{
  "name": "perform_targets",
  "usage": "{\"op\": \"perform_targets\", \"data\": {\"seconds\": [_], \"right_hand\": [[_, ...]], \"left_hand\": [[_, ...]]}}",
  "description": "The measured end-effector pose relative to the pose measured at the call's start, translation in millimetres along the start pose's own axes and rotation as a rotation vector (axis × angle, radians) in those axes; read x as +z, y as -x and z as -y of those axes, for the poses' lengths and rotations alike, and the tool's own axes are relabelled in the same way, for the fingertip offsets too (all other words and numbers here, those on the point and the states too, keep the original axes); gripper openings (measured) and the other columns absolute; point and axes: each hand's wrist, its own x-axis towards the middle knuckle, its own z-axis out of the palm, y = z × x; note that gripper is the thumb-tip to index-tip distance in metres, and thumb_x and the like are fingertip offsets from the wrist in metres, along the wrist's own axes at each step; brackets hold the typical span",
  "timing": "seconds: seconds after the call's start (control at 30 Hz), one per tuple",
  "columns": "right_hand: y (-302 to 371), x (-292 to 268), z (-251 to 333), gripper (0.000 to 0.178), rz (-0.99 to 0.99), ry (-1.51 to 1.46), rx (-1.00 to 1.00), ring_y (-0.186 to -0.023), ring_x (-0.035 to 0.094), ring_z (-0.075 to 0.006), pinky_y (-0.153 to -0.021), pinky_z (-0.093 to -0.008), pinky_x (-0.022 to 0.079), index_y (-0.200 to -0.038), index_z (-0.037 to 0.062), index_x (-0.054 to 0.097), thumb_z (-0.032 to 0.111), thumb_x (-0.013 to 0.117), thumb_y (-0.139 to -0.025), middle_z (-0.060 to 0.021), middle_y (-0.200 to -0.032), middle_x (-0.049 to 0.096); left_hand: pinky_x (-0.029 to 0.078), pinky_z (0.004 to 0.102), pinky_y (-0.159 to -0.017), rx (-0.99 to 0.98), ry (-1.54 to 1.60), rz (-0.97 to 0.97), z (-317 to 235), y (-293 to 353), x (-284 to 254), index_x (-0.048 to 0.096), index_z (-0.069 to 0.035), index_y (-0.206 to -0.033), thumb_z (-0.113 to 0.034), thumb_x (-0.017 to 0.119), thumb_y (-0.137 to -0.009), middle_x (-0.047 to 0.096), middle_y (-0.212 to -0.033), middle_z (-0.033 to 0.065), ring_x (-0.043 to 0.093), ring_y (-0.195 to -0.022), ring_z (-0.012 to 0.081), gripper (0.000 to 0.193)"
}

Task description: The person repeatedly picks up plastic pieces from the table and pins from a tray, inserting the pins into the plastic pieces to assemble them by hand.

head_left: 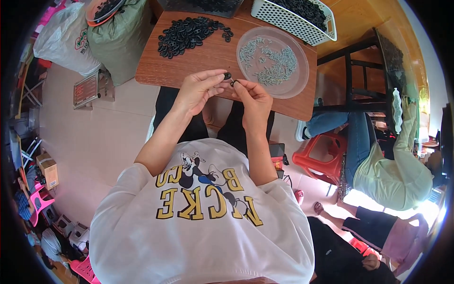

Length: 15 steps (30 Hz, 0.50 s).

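Observation:
My left hand (197,90) pinches a small black oval plastic piece (227,75) between thumb and fingertips, over the near edge of the brown wooden table (153,71). Close beside it, my right hand (255,99) has its thumb and index finger closed on another small dark piece (233,83), too small to make out. A loose pile of black oval plastic pieces (182,38) lies beyond my left hand. Past my right hand stands a round clear plastic tray (302,78) with many small silvery screws (279,68) scattered in it.
A white perforated basket (283,22) full of black pieces and a grey bin (227,13) stand at the table's far side. Full sacks (120,45) are at the left. At the right are a black metal frame (350,80), a red stool (319,156) and a seated person (388,175).

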Motion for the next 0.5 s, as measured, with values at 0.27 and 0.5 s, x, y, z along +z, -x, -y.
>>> {"op": "perform_targets", "data": {"seconds": [0.27,0.5], "right_hand": [[1,-1,-1,0.012,-0.005,0.034,-0.016,-0.063,0.06,-0.0116,-0.061,-0.0213,0.05,-0.089,-0.0048,0.065,0.0,0.067,-0.078,-0.0083,-0.078,0.066],[2,-4,-3,0.011,0.001,0.049,-0.024,-0.063,0.06,-0.0117,-0.061,-0.0216,0.049,-0.088,-0.0046,0.065,0.0,0.066,-0.078,-0.0086,-0.078,0.066]], "left_hand": [[0.053,0.0265,-0.073,0.094,-0.082,-0.048,3,7,13,0.062,0.006,-0.103,-0.006,0.065,-0.082,0.066,-0.093,0.0143,0.065,-0.081,0.0181,0.025],[0.054,0.0262,-0.071,0.115,-0.042,-0.084,6,10,15,0.063,0.006,-0.1,-0.006,0.065,-0.082,0.066,-0.092,0.0138,0.066,-0.081,0.0181,0.022]]}}
